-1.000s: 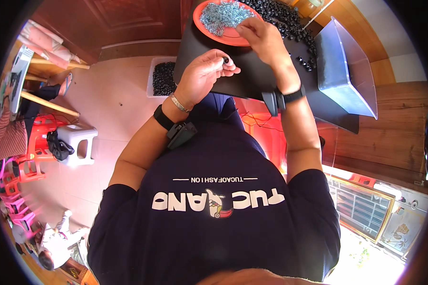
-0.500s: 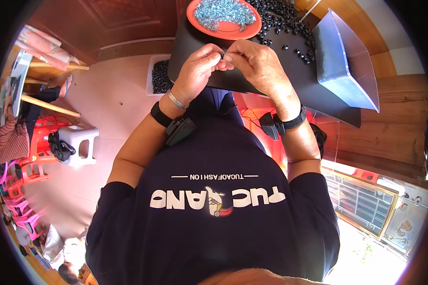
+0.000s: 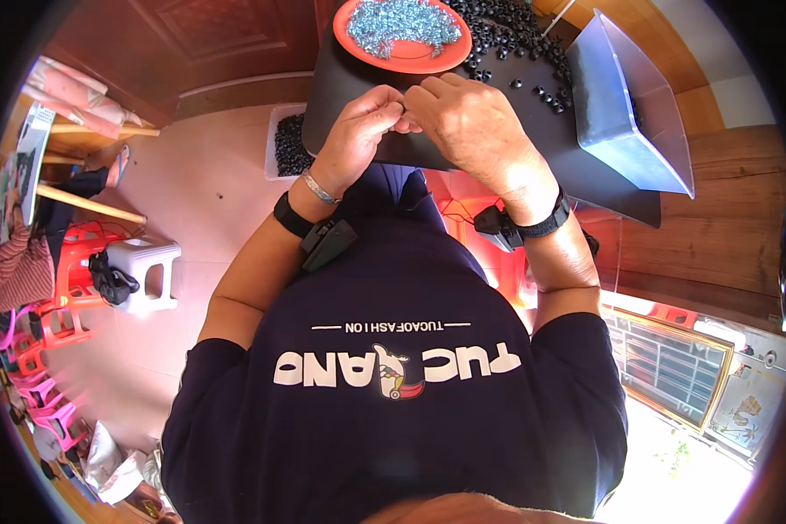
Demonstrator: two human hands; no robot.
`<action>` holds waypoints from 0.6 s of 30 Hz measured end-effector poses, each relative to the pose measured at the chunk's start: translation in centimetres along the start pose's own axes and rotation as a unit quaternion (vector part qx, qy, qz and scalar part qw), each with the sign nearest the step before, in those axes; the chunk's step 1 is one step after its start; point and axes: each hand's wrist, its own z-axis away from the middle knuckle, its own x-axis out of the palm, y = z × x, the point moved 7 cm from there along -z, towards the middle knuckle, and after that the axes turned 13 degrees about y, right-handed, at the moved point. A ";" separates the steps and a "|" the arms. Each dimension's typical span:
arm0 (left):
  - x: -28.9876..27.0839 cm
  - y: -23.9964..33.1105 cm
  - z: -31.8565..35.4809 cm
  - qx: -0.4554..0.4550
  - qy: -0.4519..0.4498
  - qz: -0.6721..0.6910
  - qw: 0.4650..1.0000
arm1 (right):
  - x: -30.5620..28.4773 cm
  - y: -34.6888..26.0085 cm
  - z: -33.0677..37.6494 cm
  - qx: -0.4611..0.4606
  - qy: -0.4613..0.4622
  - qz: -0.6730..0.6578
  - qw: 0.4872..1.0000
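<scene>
Over the near edge of the black table (image 3: 541, 131), my two hands meet at the fingertips. My left hand (image 3: 362, 127) is closed in a pinch on a small black part, now almost wholly covered by fingers. My right hand (image 3: 467, 122) bends over it with thumb and fingers pressed together; what they grip is hidden. Just beyond the hands stands an orange-red plate (image 3: 402, 63) with a heap of small shiny silvery-blue metal pieces (image 3: 402, 31). Many small black parts (image 3: 498, 39) lie loose to the right of the plate.
A translucent plastic bin (image 3: 611, 113) stands on the table's right side. Left of the table, a tub of black pieces (image 3: 292, 147) sits on the floor. Farther left are a white stool (image 3: 153, 262), red stools (image 3: 79, 262) and another person's striped sleeve (image 3: 17, 271).
My right hand has turned and closed in over the left fingertips, covering the black part that showed before. The view has shifted slightly.
</scene>
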 end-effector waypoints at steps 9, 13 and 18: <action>-0.1 -0.1 -0.1 -0.039 -0.015 0.029 0.999 | 1.3 2.7 0.8 0.182 -0.015 -0.258 0.949; 0.2 0.2 0.1 -0.041 -0.036 0.017 0.998 | 2.5 4.0 1.4 0.271 -0.033 -0.324 0.906; -0.4 -0.2 -0.2 -0.057 -0.029 0.091 0.994 | 4.3 4.2 2.2 0.352 0.010 -0.426 0.833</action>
